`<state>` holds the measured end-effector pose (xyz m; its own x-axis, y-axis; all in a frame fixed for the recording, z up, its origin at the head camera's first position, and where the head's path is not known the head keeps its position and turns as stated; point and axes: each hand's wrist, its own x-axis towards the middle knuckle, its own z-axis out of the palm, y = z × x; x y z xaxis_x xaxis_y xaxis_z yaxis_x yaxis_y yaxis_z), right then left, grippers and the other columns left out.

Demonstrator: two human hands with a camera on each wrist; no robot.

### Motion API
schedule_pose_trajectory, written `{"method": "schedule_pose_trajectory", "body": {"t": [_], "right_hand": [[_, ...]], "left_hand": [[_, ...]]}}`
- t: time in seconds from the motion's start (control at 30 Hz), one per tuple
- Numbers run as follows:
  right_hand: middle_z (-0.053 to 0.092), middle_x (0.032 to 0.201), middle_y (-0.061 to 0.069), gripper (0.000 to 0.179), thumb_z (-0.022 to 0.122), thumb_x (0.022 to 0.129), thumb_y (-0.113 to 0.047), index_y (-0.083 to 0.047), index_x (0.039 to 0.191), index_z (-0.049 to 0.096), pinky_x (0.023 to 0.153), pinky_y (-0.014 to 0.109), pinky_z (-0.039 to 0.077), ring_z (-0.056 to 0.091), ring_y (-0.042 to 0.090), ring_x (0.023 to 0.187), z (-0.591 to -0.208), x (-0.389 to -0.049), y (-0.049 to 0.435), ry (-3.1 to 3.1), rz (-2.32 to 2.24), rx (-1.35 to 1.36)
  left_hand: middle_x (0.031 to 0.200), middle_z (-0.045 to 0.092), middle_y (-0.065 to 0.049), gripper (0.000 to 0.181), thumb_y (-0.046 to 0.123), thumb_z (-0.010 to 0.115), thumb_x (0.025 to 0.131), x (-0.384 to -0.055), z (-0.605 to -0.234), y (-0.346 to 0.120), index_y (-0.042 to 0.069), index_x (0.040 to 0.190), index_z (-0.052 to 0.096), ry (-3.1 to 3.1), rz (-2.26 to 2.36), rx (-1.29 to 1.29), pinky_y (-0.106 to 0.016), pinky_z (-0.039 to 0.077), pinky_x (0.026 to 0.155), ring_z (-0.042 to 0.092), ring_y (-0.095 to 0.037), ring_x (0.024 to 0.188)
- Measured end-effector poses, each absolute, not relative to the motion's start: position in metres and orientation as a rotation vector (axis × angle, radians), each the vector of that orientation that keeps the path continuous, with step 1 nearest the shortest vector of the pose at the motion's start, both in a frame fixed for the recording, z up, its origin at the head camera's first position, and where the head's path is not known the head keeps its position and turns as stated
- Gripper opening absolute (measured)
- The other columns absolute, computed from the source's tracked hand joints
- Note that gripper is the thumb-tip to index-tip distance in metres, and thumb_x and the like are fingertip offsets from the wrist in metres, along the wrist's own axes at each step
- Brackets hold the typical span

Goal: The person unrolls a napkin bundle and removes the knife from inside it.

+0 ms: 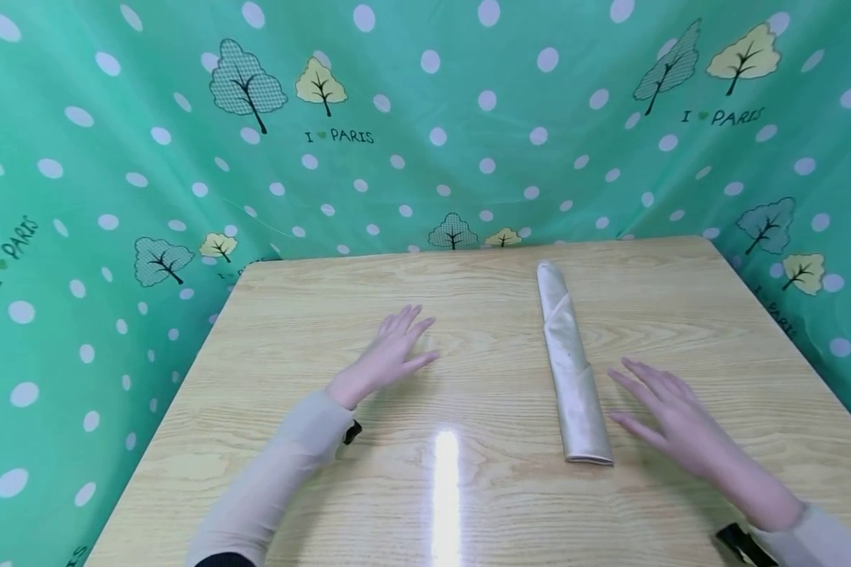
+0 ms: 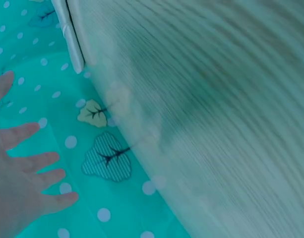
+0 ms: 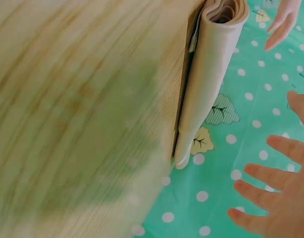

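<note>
Green backdrop (image 1: 461,87): 1 | table (image 1: 489,378): 1 | rolled silvery cloth (image 1: 573,370): 1 | hands (image 1: 388,353): 2, spread, cloth between

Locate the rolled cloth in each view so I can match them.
Head: rolled cloth, right of centre, left of the right hand.
Left wrist: rolled cloth, upper left, cut by the top edge.
Right wrist: rolled cloth, top, right of centre.
Shared landmark: green dotted backdrop.

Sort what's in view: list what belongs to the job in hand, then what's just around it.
Likely part of the job:
- cloth roll, lying on the table
- right hand, nearest the roll
- left hand, farther off to the other side

Just around it:
- table, only the work surface
- dotted backdrop
</note>
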<state>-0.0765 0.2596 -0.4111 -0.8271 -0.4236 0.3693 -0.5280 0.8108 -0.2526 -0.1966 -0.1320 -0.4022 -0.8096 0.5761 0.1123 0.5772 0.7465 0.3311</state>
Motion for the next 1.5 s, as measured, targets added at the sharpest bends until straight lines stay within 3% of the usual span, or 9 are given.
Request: {"method": "schedule_pose_trajectory", "body": {"t": [0.37, 0.6, 0.9, 1.23, 1.5], "right_hand": [[0.046, 0.123, 0.021, 0.05, 0.059, 0.082, -0.034, -0.003, 0.119, 0.051, 0.102, 0.042, 0.021, 0.042, 0.039, 0.108, -0.412, -0.077, 0.245, -2.6, 0.519, 0.829], [0.051, 0.117, 0.02, 0.048, 0.062, 0.079, -0.031, 0.001, 0.113, 0.054, 0.087, 0.048, 0.033, 0.047, 0.037, 0.103, -0.415, -0.076, 0.237, -2.559, 0.539, 0.854], [0.055, 0.11, 0.017, 0.044, 0.067, 0.074, -0.026, -0.003, 0.111, 0.058, 0.083, 0.045, 0.034, 0.051, 0.031, 0.098, -0.419, -0.075, 0.23, -2.549, 0.553, 0.865], [0.058, 0.106, 0.012, 0.039, 0.061, 0.08, -0.036, -0.007, 0.105, 0.062, 0.082, 0.04, 0.038, 0.054, 0.029, 0.094, -0.424, -0.074, 0.226, -2.475, 0.592, 0.917], [0.061, 0.102, 0.011, 0.036, 0.067, 0.073, -0.027, -0.004, 0.1, 0.064, 0.079, 0.042, 0.04, 0.057, 0.026, 0.091, -0.425, -0.074, 0.223, -2.499, 0.573, 0.948]], "left_hand": [[0.14, 0.026, -0.019, 0.055, 0.037, 0.049, 0.089, -0.21, -0.399, -0.092, 0.007, 0.133, 0.037, -2.912, -0.529, -1.075, -0.048, 0.013, 0.104, 0.019, -0.033, 0.13], [0.14, 0.027, -0.016, 0.053, 0.039, 0.045, 0.09, -0.216, -0.402, -0.066, 0.008, 0.133, 0.037, -2.917, -0.511, -1.138, -0.045, 0.014, 0.105, 0.021, -0.031, 0.13], [0.137, 0.032, -0.016, 0.05, 0.035, 0.047, 0.09, -0.221, -0.402, -0.033, 0.008, 0.131, 0.04, -2.896, -0.471, -1.238, -0.044, 0.019, 0.104, 0.027, -0.029, 0.127], [0.134, 0.039, -0.012, 0.044, 0.034, 0.047, 0.091, -0.226, -0.406, 0.0, 0.011, 0.129, 0.044, -2.946, -0.548, -1.259, -0.039, 0.021, 0.104, 0.033, -0.023, 0.124], [0.124, 0.049, -0.007, 0.037, 0.025, 0.052, 0.089, -0.229, -0.414, 0.023, 0.009, 0.122, 0.051, -2.876, -0.617, -1.336, -0.029, 0.029, 0.099, 0.043, -0.017, 0.115]]}}
